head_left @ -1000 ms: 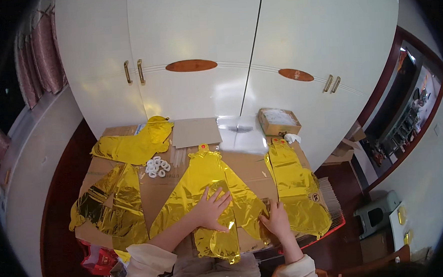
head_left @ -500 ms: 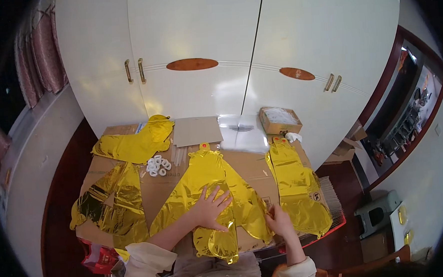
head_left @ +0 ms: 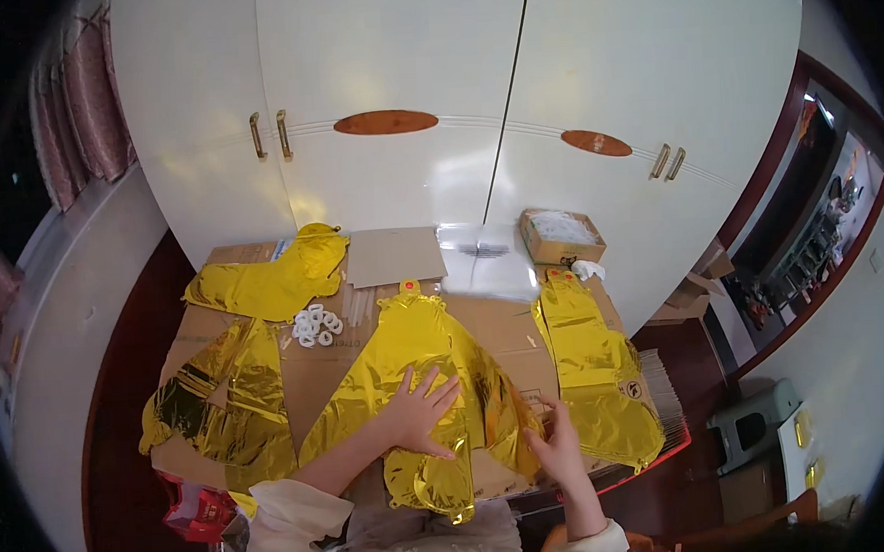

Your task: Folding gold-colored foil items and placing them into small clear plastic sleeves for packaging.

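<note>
A flat, uninflated gold foil balloon (head_left: 406,343) lies in the middle of the cardboard-covered table, its tab with a red dot pointing away from me. My left hand (head_left: 421,414) rests flat on it, fingers spread, pressing the folded middle part. At the balloon's right flap, my right hand (head_left: 559,442) grips the edge between thumb and fingers; the fingertips are partly hidden by the foil. Another flat gold balloon (head_left: 591,353) lies just right of that hand. More gold foil (head_left: 233,397) is spread at the left, and a further gold piece (head_left: 262,280) sits behind it.
White rings (head_left: 317,326) are heaped behind the middle balloon. Farther back are a grey board (head_left: 396,257), clear plastic sheets (head_left: 486,264) and a small cardboard box (head_left: 562,238) of white items. A white cabinet (head_left: 380,39) borders the table; a grey stool (head_left: 755,425) stands right.
My right hand has shifted slightly up and right, its fingers reaching farther forward. The right flap has tilted and looks darker and narrower. My left hand stays in place.
</note>
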### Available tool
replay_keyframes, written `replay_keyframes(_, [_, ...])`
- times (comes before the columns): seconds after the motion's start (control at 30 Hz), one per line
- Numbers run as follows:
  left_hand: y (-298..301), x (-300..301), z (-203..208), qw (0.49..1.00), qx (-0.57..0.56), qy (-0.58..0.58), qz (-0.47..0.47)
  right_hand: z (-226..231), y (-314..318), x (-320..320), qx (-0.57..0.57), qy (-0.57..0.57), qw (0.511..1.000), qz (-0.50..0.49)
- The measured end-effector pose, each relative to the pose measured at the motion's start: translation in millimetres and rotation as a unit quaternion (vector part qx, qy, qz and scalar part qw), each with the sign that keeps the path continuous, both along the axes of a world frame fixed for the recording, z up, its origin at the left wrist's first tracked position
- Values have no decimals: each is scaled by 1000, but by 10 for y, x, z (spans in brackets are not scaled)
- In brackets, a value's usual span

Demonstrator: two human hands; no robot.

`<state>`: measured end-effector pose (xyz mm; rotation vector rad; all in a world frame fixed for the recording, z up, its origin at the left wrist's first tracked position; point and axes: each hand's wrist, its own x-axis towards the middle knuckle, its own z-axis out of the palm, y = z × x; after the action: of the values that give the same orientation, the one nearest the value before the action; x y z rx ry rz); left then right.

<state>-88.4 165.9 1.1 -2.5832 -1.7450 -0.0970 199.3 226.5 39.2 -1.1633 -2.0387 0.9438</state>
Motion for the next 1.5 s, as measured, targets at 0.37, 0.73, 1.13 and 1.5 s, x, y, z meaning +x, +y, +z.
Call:
replay_keyframes(0.37, [93,-24,30,984,-86,156,5,103,-513,-690,-39,92,975,198])
replay_keyframes(0.73, [69,-205,-280,986,16,-160,-40,-484,584,-781,165,-122,964,169])
replay_keyframes(1.13, [52,-207,-128,993,-1,-113,-11,-438,484,-901,212,-149,935,243])
replay_keyframes(1.5, [66,-511,235,992,81,-33,95,-385,240,-896,250,-186,923,227])
